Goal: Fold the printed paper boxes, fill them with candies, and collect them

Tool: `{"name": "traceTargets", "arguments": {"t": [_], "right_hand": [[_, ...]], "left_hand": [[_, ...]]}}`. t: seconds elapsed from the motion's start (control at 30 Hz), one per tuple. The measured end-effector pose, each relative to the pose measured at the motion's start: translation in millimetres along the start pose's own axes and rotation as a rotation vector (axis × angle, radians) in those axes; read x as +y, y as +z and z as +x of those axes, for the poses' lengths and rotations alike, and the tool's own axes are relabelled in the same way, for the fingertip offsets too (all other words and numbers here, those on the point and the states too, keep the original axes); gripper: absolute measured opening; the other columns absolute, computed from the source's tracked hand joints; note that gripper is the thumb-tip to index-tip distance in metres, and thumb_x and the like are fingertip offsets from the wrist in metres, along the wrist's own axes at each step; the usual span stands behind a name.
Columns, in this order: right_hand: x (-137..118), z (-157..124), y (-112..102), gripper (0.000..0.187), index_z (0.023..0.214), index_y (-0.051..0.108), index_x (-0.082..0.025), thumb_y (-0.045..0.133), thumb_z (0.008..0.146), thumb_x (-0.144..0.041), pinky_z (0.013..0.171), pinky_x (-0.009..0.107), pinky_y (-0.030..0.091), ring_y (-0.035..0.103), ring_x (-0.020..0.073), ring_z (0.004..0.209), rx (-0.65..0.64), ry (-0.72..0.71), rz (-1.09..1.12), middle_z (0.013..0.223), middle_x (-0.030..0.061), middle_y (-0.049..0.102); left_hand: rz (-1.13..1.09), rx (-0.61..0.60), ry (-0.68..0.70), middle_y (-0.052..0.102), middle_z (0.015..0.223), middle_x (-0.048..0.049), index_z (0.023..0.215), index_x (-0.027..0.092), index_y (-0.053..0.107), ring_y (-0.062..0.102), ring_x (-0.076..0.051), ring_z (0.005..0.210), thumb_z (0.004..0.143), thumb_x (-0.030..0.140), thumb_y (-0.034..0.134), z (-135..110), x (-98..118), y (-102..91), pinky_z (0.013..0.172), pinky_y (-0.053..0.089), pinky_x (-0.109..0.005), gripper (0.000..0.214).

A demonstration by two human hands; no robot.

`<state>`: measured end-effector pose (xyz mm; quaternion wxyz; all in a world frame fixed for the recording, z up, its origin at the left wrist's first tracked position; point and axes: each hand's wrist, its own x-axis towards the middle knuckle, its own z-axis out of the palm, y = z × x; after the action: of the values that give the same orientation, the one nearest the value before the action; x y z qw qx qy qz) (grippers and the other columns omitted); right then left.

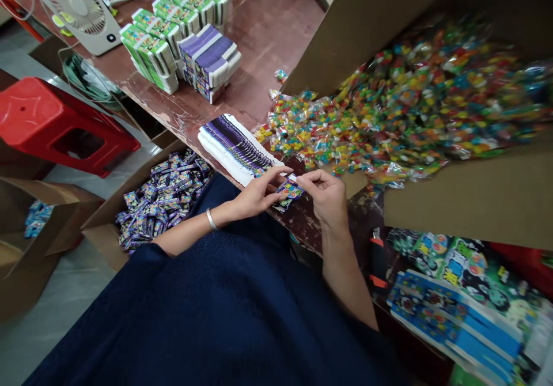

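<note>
Between my hands, at the table's front edge, is a small purple printed candy box [290,192]. My left hand [260,193] grips its left side between thumb and fingers. With thumb and forefinger pinched, my right hand [323,193] holds the white flap at the box's upper right end. Whether candy is inside cannot be seen. Just beyond my left hand lies a fanned row of flat purple and white box blanks [237,147]. Clear packets of multicoloured candy [319,127] spill toward my right hand.
A large carton [466,201] on its side pours out candy packets. Banded green box stacks [151,40] and a purple stack [209,60] stand farther back, near a fan [78,8]. Lower left, a carton [103,239] holds many purple boxes; a red stool [60,121] stands beyond.
</note>
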<state>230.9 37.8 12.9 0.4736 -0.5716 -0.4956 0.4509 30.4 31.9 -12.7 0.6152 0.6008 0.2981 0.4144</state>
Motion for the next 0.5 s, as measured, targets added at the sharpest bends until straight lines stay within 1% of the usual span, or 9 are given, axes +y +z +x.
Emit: {"name": "traceTargets", "arguments": {"t": [0.07, 0.13, 0.23, 0.3, 0.33, 0.37, 0.4, 0.43, 0.5], "right_hand": [[-0.8, -0.4, 1.8, 0.022, 0.074, 0.072, -0.021, 0.085, 0.077, -0.039, 0.065, 0.03, 0.054, 0.064, 0.0161, 0.066, -0.004, -0.034, -0.039, 0.071, -0.0006, 0.071], [-3.9, -4.1, 6.3, 0.022, 0.073, 0.071, -0.022, 0.081, 0.083, -0.039, 0.068, 0.032, 0.055, 0.066, 0.0171, 0.07, 0.007, -0.122, -0.106, 0.074, 0.0007, 0.072], [-8.5, -13.9, 15.1, 0.027, 0.073, 0.07, -0.023, 0.072, 0.093, -0.041, 0.079, 0.036, 0.058, 0.07, 0.0195, 0.08, 0.034, -0.269, -0.214, 0.083, 0.0035, 0.075], [-7.9, -19.8, 18.6, 0.028, 0.079, 0.075, -0.023, 0.065, 0.098, -0.042, 0.086, 0.039, 0.059, 0.072, 0.0212, 0.09, -0.017, -0.302, -0.261, 0.093, 0.0056, 0.077], [-5.9, -21.5, 18.6, 0.027, 0.085, 0.077, -0.024, 0.063, 0.099, -0.043, 0.086, 0.039, 0.06, 0.073, 0.0217, 0.095, -0.068, -0.291, -0.27, 0.101, 0.0066, 0.078], [-2.8, -22.0, 17.2, 0.025, 0.095, 0.079, -0.024, 0.063, 0.099, -0.043, 0.085, 0.039, 0.062, 0.073, 0.022, 0.099, -0.116, -0.259, -0.267, 0.108, 0.0073, 0.078], [1.4, -21.1, 14.2, 0.025, 0.105, 0.079, -0.025, 0.065, 0.098, -0.044, 0.082, 0.037, 0.063, 0.073, 0.022, 0.1, -0.135, -0.212, -0.259, 0.113, 0.0077, 0.077], [6.6, -18.7, 9.9, 0.03, 0.114, 0.077, -0.024, 0.066, 0.096, -0.046, 0.077, 0.035, 0.063, 0.074, 0.0219, 0.098, -0.115, -0.159, -0.259, 0.114, 0.0081, 0.077], [18.7, -10.3, -1.1, 0.038, 0.12, 0.074, -0.022, 0.067, 0.093, -0.048, 0.068, 0.033, 0.062, 0.074, 0.0218, 0.088, 0.013, -0.074, -0.319, 0.105, 0.0085, 0.078]], "left_hand": [[0.01, -0.004, 0.007, 0.063, 0.117, -0.009, 0.147, 0.023, 0.048, 0.066, -0.013, 0.088, 0.095, 0.019, 0.066, -0.7, 0.3, -1.9, 0.078, 0.061, -0.029, 0.055], [0.012, -0.005, -0.001, 0.065, 0.118, -0.0097, 0.148, 0.023, 0.051, 0.066, -0.014, 0.09, 0.095, 0.019, 0.066, -0.9, 0.4, -2.4, 0.078, 0.06, -0.029, 0.055], [0.02, 0.031, -0.048, 0.068, 0.12, -0.0107, 0.14, 0.02, 0.059, 0.066, -0.014, 0.089, 0.094, 0.023, 0.069, -1.2, 2.8, -3.3, 0.075, 0.059, -0.027, 0.047], [0.053, 0.046, -0.069, 0.069, 0.121, -0.0117, 0.132, 0.018, 0.063, 0.068, -0.016, 0.092, 0.094, 0.025, 0.07, -5.3, 8.6, -11.1, 0.075, 0.059, -0.027, 0.039], [0.088, 0.035, -0.078, 0.07, 0.122, -0.0121, 0.129, 0.017, 0.064, 0.069, -0.017, 0.094, 0.094, 0.026, 0.069, -10.3, 13.2, -19.6, 0.077, 0.059, -0.028, 0.036], [0.148, 0.017, -0.089, 0.071, 0.122, -0.0123, 0.128, 0.017, 0.065, 0.07, -0.018, 0.096, 0.095, 0.026, 0.067, -18.1, 18.7, -32.1, 0.079, 0.06, -0.029, 0.034], [0.232, -0.012, -0.111, 0.072, 0.122, -0.0119, 0.128, 0.018, 0.065, 0.071, -0.018, 0.097, 0.096, 0.026, 0.064, -29.1, 24.7, -48.7, 0.08, 0.06, -0.03, 0.033], [0.357, -0.014, -0.138, 0.073, 0.122, -0.0111, 0.129, 0.02, 0.066, 0.071, -0.018, 0.098, 0.097, 0.025, 0.062, -43.4, 30.8, -69.2, 0.084, 0.06, -0.031, 0.033], [0.706, 0.039, -0.208, 0.074, 0.122, -0.0083, 0.127, 0.023, 0.068, 0.071, -0.02, 0.105, 0.096, 0.025, 0.062, -80.6, 41.5, -118.0, 0.093, 0.058, -0.034, 0.032]]}}
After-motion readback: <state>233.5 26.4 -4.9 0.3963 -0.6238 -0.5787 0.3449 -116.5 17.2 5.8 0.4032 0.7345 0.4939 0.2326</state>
